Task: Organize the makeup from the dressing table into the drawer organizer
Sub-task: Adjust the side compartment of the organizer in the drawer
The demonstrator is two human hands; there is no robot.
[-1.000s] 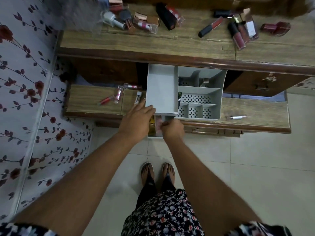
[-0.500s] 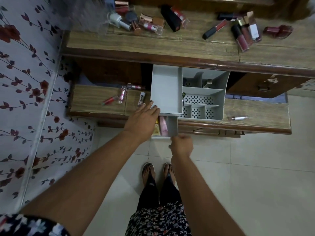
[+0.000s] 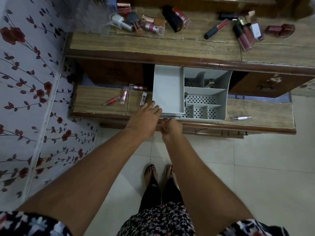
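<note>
A grey drawer organizer [image 3: 168,89] stands on the lower wooden shelf [image 3: 95,101], with open perforated compartments on its right side. My left hand [image 3: 144,118] lies flat against its front left corner, fingers extended. My right hand [image 3: 171,129] is curled at the front of the organizer's small pull-out drawer [image 3: 170,115], which sits pushed in; its contents are hidden. Loose makeup lies on the dressing table top [image 3: 170,46]: a left cluster of bottles and glosses [image 3: 150,25], a black lipstick box [image 3: 173,19] and a right cluster of lip glosses [image 3: 245,33].
On the lower shelf, left of the organizer, lie lip glosses [image 3: 123,95] and a small tube [image 3: 144,98]; a silver pen-like item [image 3: 242,118] lies to its right. A dark red bottle [image 3: 279,30] rests at the top's far right. A floral wall is on the left.
The organizer's small drawer, pulled out with glosses inside half a second ago, is now slid back in. My right hand moved forward with it; my left hand stayed on the organizer's corner.
</note>
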